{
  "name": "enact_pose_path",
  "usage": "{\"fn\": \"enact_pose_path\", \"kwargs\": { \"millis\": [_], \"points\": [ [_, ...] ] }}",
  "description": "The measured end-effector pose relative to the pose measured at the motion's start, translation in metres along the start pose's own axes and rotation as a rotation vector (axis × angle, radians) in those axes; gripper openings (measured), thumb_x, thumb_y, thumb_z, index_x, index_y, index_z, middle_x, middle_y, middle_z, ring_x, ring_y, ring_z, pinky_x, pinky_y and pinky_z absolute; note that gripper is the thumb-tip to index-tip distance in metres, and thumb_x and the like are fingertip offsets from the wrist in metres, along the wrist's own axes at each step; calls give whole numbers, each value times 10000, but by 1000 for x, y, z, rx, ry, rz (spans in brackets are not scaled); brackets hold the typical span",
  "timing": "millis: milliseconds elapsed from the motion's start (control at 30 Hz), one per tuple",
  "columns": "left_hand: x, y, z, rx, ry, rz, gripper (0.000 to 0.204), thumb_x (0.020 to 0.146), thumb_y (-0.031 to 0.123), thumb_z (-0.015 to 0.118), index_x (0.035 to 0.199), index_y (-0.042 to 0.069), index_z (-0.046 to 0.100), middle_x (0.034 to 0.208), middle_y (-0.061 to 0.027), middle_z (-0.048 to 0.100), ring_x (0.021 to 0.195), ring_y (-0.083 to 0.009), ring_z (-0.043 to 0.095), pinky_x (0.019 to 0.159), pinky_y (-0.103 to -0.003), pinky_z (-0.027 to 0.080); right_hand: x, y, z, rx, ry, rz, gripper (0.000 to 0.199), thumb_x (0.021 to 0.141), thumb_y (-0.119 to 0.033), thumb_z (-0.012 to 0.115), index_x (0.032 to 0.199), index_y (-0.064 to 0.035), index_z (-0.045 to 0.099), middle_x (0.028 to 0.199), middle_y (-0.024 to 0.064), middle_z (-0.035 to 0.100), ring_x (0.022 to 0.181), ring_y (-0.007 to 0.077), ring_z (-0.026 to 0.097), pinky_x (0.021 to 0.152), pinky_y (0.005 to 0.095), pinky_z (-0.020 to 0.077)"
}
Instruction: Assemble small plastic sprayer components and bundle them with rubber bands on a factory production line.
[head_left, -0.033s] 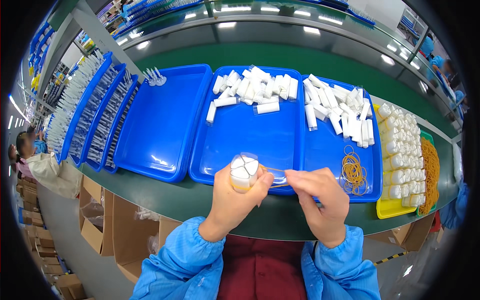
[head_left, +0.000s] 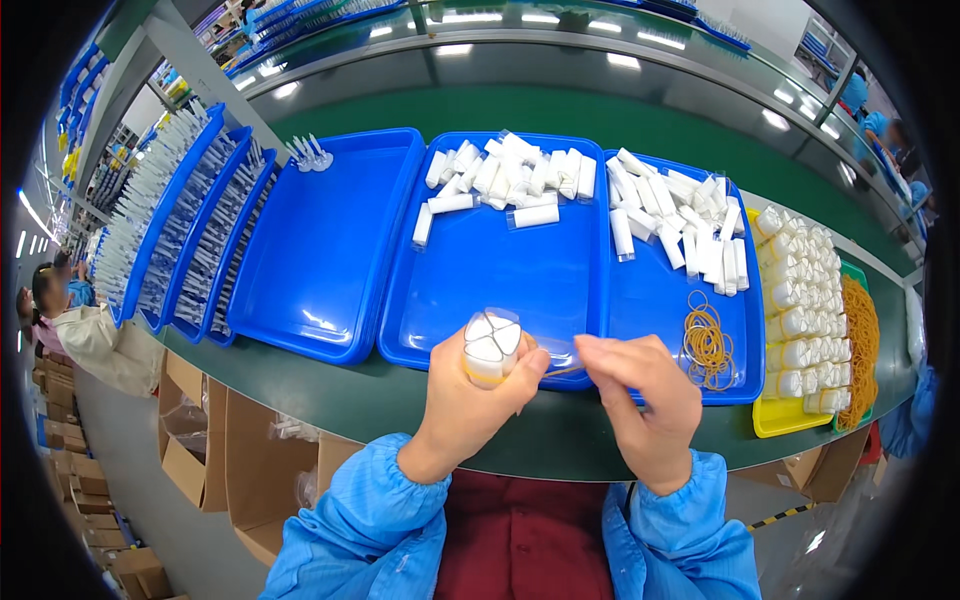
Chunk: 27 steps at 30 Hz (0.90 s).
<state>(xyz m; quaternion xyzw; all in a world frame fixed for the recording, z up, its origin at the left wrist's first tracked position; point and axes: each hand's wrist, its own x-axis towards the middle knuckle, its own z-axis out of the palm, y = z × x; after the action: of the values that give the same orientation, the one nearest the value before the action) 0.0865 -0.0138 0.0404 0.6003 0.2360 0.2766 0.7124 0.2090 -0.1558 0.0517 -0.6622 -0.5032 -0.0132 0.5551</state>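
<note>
My left hand (head_left: pixel 468 385) is wrapped round a bundle of white rolls (head_left: pixel 489 350) in clear film, held upright with the wedge-shaped roll ends facing up. A yellowish rubber band (head_left: pixel 566 372) runs round the lower part of the bundle, and a strand of it reaches across from my left thumb to my right hand (head_left: pixel 645 395). The right fingers are pinched together at the strand's end; exactly how they grip it is hidden. Both hands are above the front edge of the middle blue tray (head_left: pixel 470 290).
White rolls (head_left: pixel 510 170) lie in the middle tray, more rolls (head_left: pixel 680 215) and loose rubber bands (head_left: pixel 706 345) in the right tray. Banded bundles (head_left: pixel 800 310) fill a yellow tray beside a heap of rubber bands (head_left: pixel 857 350). Left are a blue tray (head_left: pixel 310 260) and stacked trays of pointed parts (head_left: pixel 190 220).
The rubber band's long open loop between my hands has become one short strand. The bundle in my left hand has shifted slightly right, and my right hand has moved slightly right.
</note>
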Motion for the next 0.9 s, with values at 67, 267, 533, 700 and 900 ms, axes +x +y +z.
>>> {"fn": "enact_pose_path", "kwargs": {
  "millis": [67, 267, 533, 700, 900],
  "points": [
    [-1, 2, 0, -7, 37, 18, 110, 900, 54, 727, 878, 30, 623, 731, -12, 646, 569, -46, 562, 504, -217, 444, -1, 2, -4, 22, 79, 102, 241, 841, 101, 688, 1039, -23, 745, 1037, 116, 760, 878, 227, 712, 765, 310, 541],
    [-2, 1, -11, -10, 7, -27, 105, 893, 44, 722, 870, 35, 620, 744, -12, 650, 602, -43, 574, 517, -217, 450, -7, 11, -23, 324, 157, 449, 145, 930, 37, 667, 1074, 23, 662, 960, 116, 727, 897, 169, 712, 808, 273, 536],
    [-13, -6, 5, 130, -103, -19, 120, 888, 29, 710, 867, 22, 592, 778, -56, 661, 678, -70, 588, 612, -249, 491, 1, 9, -29, 1487, 465, 549, 612, 945, -34, 607, 1515, -25, 384, 1089, 38, 598, 984, 132, 543, 846, 295, 464],
    [-24, -11, 18, 290, -173, 75, 150, 858, 38, 756, 878, 31, 608, 770, -15, 660, 687, -55, 590, 627, -238, 493, 10, 8, -15, 1227, 455, 560, 686, 957, -67, 638, 1561, -10, 319, 1330, 105, 569, 984, 98, 553, 860, 261, 455],
    [-34, -15, 21, 487, -249, 245, 246, 758, 51, 838, 873, 45, 620, 740, -50, 672, 650, -97, 643, 608, -261, 509, 8, 33, 0, 656, 462, 492, 709, 994, -30, 580, 1592, -11, 199, 1462, 223, 536, 1276, 218, 569, 1014, 312, 462]
  ]
}}
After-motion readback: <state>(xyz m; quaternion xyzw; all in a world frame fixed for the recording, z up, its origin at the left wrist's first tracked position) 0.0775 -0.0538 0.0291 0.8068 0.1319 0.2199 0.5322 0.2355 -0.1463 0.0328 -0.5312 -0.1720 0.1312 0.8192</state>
